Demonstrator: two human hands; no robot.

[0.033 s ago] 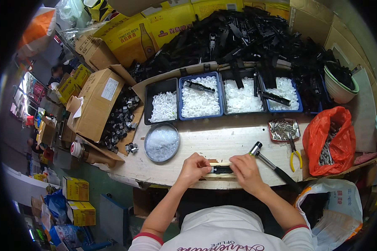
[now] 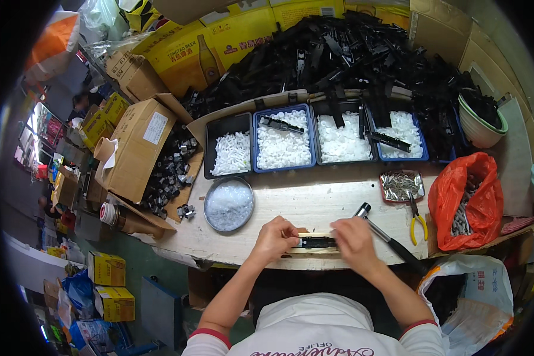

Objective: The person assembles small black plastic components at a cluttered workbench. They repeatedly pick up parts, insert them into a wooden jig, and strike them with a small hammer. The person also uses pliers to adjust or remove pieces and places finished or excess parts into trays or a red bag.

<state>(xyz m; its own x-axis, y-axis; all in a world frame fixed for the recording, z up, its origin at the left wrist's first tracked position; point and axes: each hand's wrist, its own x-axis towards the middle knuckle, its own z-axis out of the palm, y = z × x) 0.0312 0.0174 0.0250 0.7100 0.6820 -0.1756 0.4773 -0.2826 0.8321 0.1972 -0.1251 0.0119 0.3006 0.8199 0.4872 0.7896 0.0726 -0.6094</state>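
A long black part [image 2: 318, 242] lies sideways, low in the middle

In the head view, the black part sits just below the middle of the frame, in a pale wooden holder [image 2: 314, 250] on the table [image 2: 314, 202]. Its long side runs left to right, across the frame. The left hand [image 2: 275, 240] is at its left end, and the right hand [image 2: 356, 242] is at its right end. So the part lies to the right of the left hand's fingertips, and to the left of the right hand. The left hand is nearer, because it touches the part. Its thumb and fingers are close together and hold that end.

The right hand is blurry. I cannot tell if it is wide or narrow, or if it has something small in it. I cannot tell if it touches the part, either. It hides the right end of the part and of the holder. The left fingers cover the other tip. A hammer [image 2: 397, 246] lies just right of the right hand, slanting down to the lower right. The hand is in front of some of it, near its head.
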